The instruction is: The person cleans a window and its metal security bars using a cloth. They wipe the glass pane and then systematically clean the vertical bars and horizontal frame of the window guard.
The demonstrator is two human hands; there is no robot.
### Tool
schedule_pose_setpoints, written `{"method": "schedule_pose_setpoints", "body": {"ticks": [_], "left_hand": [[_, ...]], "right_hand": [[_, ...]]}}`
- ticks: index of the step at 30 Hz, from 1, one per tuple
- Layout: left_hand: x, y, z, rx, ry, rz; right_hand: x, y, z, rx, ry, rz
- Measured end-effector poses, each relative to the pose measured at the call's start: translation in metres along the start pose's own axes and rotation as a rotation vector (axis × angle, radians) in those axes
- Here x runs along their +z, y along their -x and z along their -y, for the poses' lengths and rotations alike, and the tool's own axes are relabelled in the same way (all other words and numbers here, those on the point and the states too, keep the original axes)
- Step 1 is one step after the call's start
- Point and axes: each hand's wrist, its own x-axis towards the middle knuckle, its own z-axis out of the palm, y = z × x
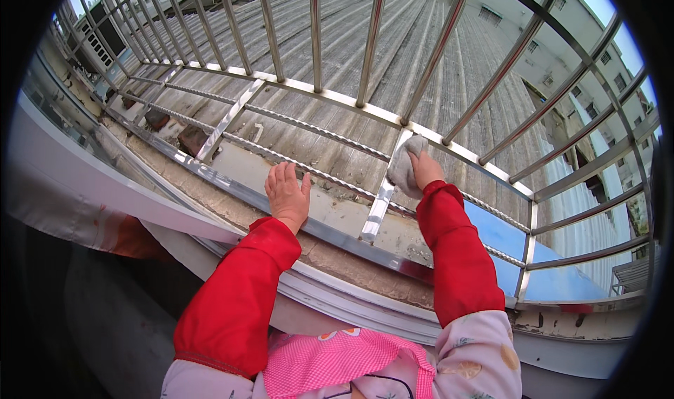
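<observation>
A grey cloth (pixel 406 168) is bunched in my right hand (pixel 427 170), pressed on a flat steel crossbar (pixel 380 209) of the window cage's floor, close to its outer rail (pixel 337 98). My left hand (pixel 288 192) holds nothing; its fingers are spread and reach toward a twisted steel rod (pixel 337 180). Its heel is near the inner steel rail (pixel 337 237), and whether it rests there I cannot tell. The cloth hides part of the crossbar. Red sleeve covers are on both forearms.
Upright steel bars (pixel 316 36) rise along the far side and curve round to the right. Beyond them lies a corrugated roof (pixel 347 20). Brick pieces (pixel 192 139) sit below the rods at left. A sliding-window track (pixel 358 299) and a white window frame (pixel 121 178) are nearest me.
</observation>
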Motion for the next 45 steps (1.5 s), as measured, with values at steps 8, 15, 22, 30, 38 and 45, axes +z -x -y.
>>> {"method": "schedule_pose_setpoints", "body": {"ticks": [8,15,22,30,38,45], "left_hand": [[-0.002,0.003,0.000,0.054,-0.057,-0.074],[-0.004,-0.001,-0.001,0.117,0.097,-0.061],[-0.029,-0.053,0.045,-0.142,0.474,-0.047],[-0.008,-0.022,0.012,-0.081,-0.062,0.038],[0.002,-0.004,-0.013,0.092,-0.036,-0.015],[-0.010,-0.003,-0.009,0.011,0.070,0.003]], "right_hand": [[-0.053,-0.008,-0.067,-0.064,-0.483,-0.598],[0.007,-0.020,0.056,-0.392,-0.066,-0.209],[0.022,-0.017,0.075,-0.639,0.096,-0.174],[0.018,-0.014,0.091,-0.569,0.273,-0.047],[0.024,0.013,0.102,-0.679,0.236,-0.136],[0.054,-0.010,0.194,-0.792,0.280,0.046]]}}
